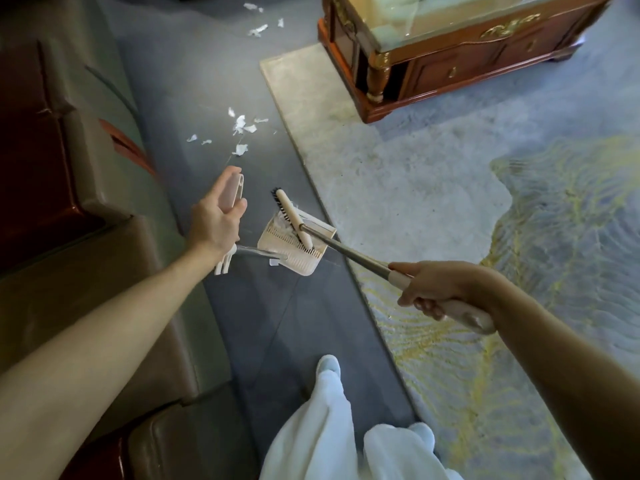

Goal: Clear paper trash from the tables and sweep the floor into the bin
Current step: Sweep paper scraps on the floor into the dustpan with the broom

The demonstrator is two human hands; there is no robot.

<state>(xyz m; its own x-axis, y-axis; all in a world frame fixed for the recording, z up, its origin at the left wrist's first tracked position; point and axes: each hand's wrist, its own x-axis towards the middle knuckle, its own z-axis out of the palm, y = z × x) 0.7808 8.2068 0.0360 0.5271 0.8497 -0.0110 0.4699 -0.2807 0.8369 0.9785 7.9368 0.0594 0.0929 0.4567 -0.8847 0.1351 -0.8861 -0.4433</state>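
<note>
Two hands work a broom and dustpan over a grey floor at the centre of the frame.

The left hand, left of centre, has its fingers curled tight round the dustpan's pale handle. The right hand, lower right of centre, has its fingers clamped on the broom's long handle. The brush head rests in the dustpan, where a little white paper lies gathered. More paper scraps lie loose on the floor just above the left hand, and another cluster sits near the top edge. The sweeping looks partly done, with both patches left to collect. No bin is in view. A wooden bench with a glass top stands at upper right on a pale rug. Whether paper remains on it cannot be told. A sofa fills the left side.
</note>
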